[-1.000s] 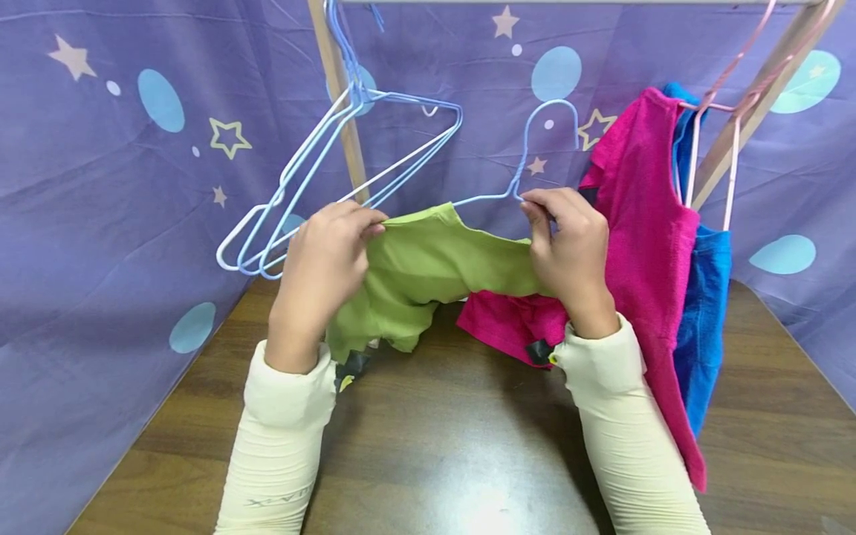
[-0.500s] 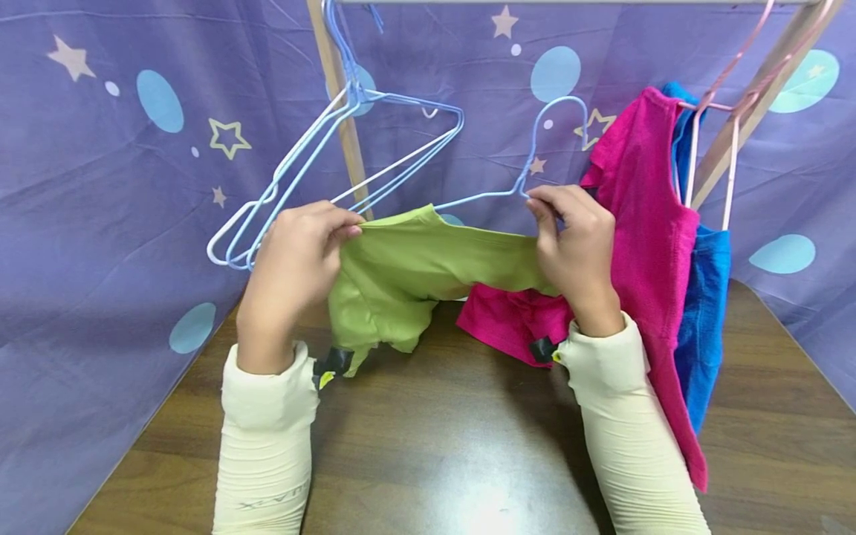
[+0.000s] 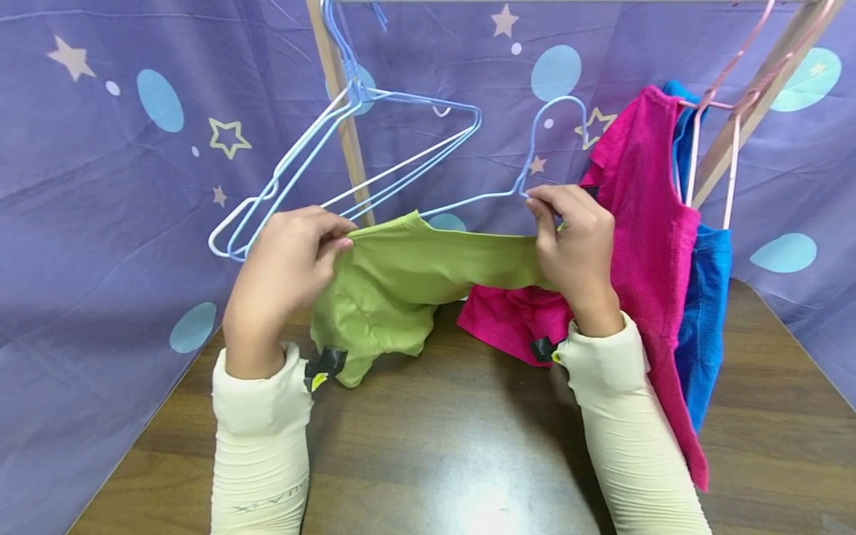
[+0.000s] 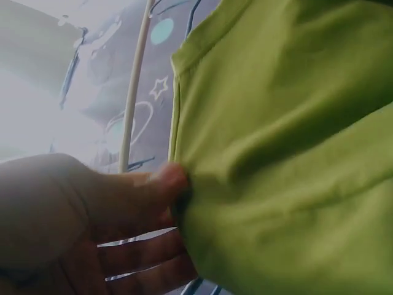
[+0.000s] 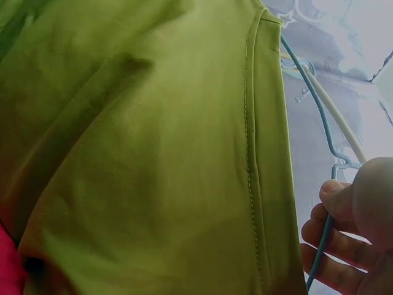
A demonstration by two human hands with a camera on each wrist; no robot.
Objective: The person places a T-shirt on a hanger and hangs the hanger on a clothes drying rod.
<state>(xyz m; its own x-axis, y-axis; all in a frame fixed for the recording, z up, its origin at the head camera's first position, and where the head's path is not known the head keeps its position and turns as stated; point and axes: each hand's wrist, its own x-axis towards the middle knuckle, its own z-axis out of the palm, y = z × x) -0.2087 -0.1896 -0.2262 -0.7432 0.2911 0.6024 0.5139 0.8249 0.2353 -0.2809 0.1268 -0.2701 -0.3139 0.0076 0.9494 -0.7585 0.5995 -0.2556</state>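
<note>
Purple star-print backdrop (image 3: 100, 186) behind brown surface (image 3: 455, 446). Left hand (image 3: 284, 267) pinching green shirt (image 3: 401, 275) above surface; right hand (image 3: 575, 245) gripping shirt and blue hanger (image 3: 535, 160) neck.

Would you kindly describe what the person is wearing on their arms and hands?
Both arms wear long, snug cream sleeves ending at the wrists, with faint lettering on the left forearm. A small black tab with a yellow tip sits at each cuff. The left hand and right hand are bare.
</note>
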